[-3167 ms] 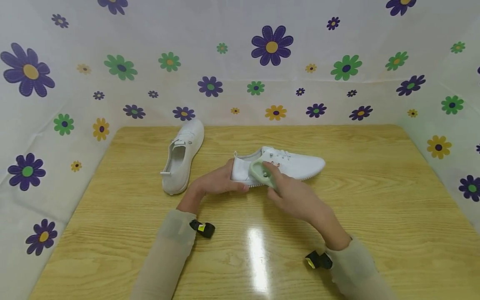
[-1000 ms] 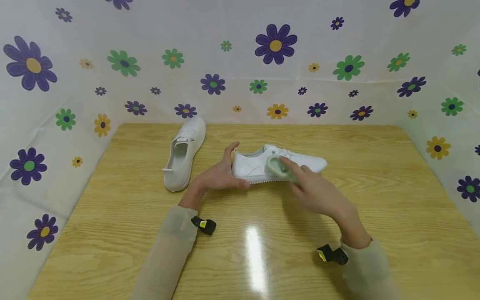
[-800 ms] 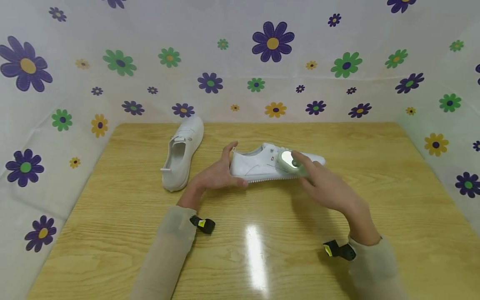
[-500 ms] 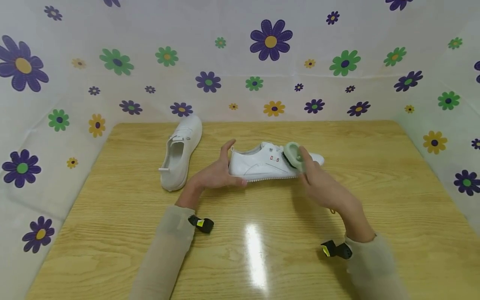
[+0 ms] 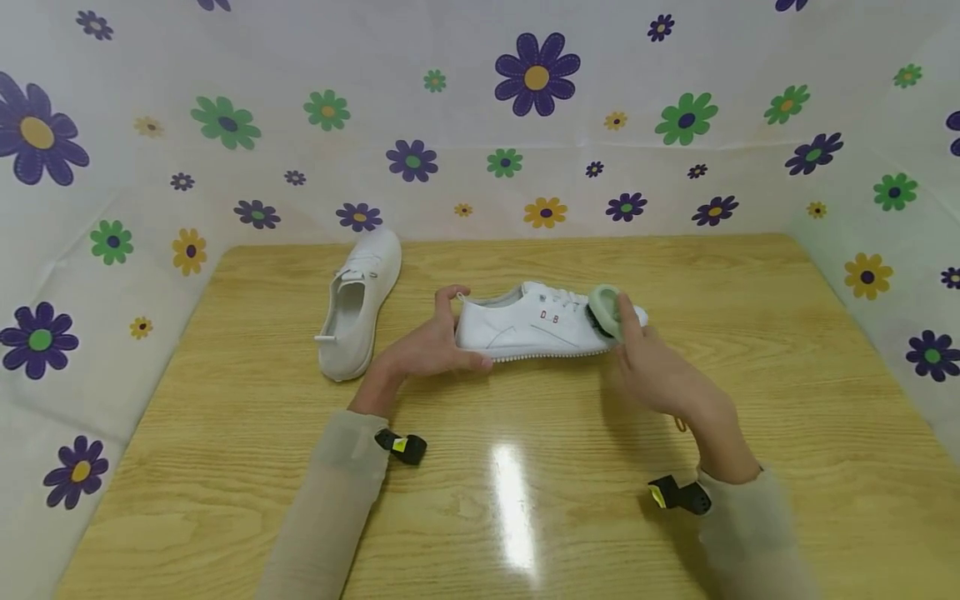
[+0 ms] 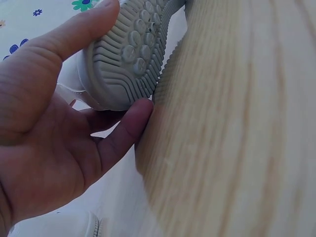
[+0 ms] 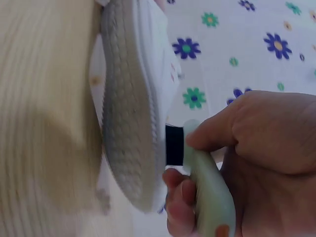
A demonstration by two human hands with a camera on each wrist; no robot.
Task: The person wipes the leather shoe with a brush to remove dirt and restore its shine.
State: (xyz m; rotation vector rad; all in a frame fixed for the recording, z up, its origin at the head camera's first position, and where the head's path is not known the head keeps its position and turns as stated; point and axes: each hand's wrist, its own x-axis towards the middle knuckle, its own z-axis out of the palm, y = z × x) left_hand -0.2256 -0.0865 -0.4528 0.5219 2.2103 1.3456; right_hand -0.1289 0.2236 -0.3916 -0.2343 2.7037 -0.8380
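Note:
A white lace-up shoe lies tilted on its side, toe to the right, its ridged sole facing the person. My left hand grips it by the heel, with the thumb on the sole and the other fingers behind and under the heel. In my right hand is a light green brush, its handle running back into the palm. Its dark bristles touch the shoe's upper near the toe. The right index finger lies along the back of the brush head.
A second white shoe stands upright on the wooden table, left of the left hand, toe toward the back. A flower-printed cloth rises behind the table and along both sides.
The right hand has moved the brush along the shoe's side from near the heel to the toe, rightward. The left hand keeps its place at the heel.

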